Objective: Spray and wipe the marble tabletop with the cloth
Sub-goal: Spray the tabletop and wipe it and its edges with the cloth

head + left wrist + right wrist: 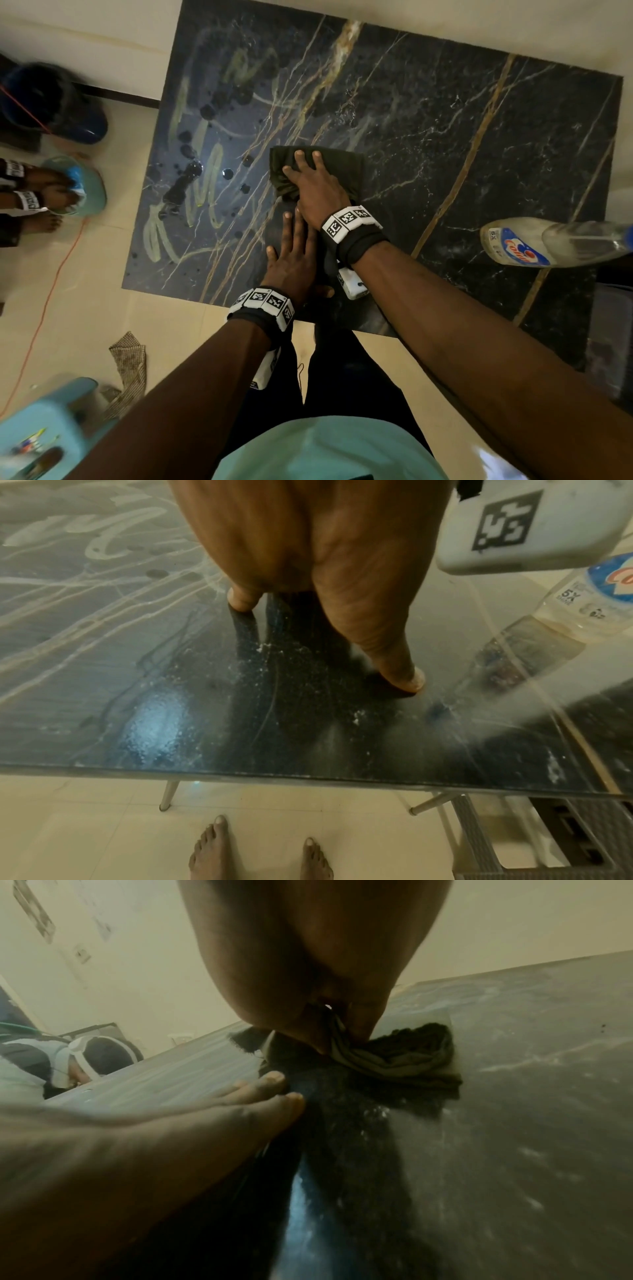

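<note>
Pale tiled floor (68, 325). Light-blue plastic stool (51, 407) at the near left; small items on its top, too blurred to name. Checked rag (130, 363) crumpled on the floor, just beside the stool. Orange cord (48, 298) trails over the tiles beyond the stool. Farther beyond the stool: teal bowl (92, 188), a second person's banded limbs (30, 200) touching it. Farthest from the stool, dark blue bucket (82, 123).

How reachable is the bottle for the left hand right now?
Probably not directly. The left hand lies flat on the tabletop; the right hand presses the cloth, and its forearm crosses between the left hand and the bottle.
</note>
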Action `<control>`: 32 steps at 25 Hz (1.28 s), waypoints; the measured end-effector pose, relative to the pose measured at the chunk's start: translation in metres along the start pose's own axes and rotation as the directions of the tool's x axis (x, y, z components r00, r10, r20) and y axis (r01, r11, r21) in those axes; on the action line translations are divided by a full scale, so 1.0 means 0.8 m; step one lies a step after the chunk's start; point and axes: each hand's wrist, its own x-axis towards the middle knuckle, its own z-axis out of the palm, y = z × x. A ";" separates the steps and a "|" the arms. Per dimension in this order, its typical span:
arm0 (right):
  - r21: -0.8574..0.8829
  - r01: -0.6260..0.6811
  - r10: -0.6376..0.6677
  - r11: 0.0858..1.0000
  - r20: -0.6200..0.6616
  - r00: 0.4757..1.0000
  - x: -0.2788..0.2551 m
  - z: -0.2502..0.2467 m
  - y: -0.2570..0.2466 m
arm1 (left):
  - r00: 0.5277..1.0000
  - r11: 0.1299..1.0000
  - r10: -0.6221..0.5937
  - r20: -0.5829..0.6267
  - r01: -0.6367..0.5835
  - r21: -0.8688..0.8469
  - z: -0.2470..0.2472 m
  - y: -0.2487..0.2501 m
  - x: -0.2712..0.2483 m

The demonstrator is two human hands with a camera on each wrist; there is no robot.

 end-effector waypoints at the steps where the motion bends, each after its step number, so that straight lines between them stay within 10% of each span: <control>1: 0.009 -0.005 0.005 1.000 -0.007 1.000 0.003 -0.002 0.002 | 1.000 1.000 -0.005 0.000 0.005 -0.004 0.000 0.002 0.001; 19: 0.132 -0.301 0.311 0.945 -0.065 0.948 -0.021 -0.006 0.052 | 0.999 0.999 -0.006 0.046 0.008 -0.033 -0.006 0.006 -0.002; 32: 0.108 -0.274 0.283 0.956 -0.078 0.956 -0.056 -0.006 0.115 | 0.998 0.999 -0.042 -0.042 0.042 -0.018 -0.030 0.022 0.009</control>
